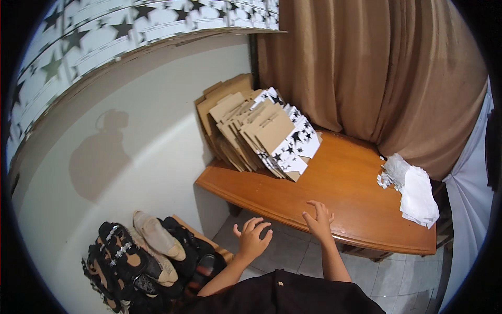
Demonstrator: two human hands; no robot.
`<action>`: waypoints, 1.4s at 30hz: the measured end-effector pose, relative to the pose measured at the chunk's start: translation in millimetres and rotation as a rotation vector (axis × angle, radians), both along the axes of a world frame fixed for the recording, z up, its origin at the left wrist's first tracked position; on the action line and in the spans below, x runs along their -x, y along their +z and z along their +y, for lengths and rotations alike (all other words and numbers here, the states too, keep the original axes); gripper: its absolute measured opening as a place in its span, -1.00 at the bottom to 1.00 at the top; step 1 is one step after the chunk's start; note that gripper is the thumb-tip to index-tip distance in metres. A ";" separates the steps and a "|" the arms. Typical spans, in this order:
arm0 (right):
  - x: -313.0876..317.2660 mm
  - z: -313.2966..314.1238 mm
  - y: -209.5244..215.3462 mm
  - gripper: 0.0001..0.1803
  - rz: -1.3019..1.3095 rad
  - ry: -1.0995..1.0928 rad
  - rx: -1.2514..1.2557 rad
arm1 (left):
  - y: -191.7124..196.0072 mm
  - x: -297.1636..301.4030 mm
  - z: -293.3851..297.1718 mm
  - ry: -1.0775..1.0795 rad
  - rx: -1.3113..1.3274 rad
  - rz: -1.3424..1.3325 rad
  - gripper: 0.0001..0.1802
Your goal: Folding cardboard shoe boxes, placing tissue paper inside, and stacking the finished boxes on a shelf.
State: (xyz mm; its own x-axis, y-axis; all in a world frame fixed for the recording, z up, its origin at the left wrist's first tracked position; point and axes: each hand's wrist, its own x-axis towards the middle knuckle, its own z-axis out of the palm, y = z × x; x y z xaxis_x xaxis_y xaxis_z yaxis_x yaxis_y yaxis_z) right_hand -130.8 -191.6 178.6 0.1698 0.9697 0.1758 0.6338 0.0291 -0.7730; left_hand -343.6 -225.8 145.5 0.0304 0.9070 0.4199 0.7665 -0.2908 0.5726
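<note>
My left hand is raised in front of the wooden table's near edge, empty, with its fingers apart and slightly curled. To its right, my right hand is held up at the edge of the wooden table, also empty with fingers spread. Neither hand holds anything. Beyond them, a leaning stack of flattened cardboard boxes, brown with white panels and black stars, rests on the table against the wall. At the table's right end lie white paper sheets with a crumpled clear plastic bag and small white bits.
Several pairs of shoes, black and beige, are piled at the lower left. Star-printed boxes line a shelf overhead on the left. A brown curtain hangs behind the table, and a pale cloth hangs at the right. Grey tiles cover the floor.
</note>
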 end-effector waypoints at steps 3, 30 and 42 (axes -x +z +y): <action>-25.9 10.6 -21.7 -0.57 -0.075 -0.011 0.083 | -22.0 -21.3 25.1 -0.119 0.143 -0.098 -0.74; -124.1 179.3 -194.0 -0.23 -0.525 -0.010 0.488 | -158.6 -102.3 366.8 -0.455 -0.138 0.789 -0.15; -103.6 215.3 -183.2 -0.33 -0.304 -0.158 0.258 | -148.1 -104.8 412.3 -0.854 -0.460 0.483 -0.75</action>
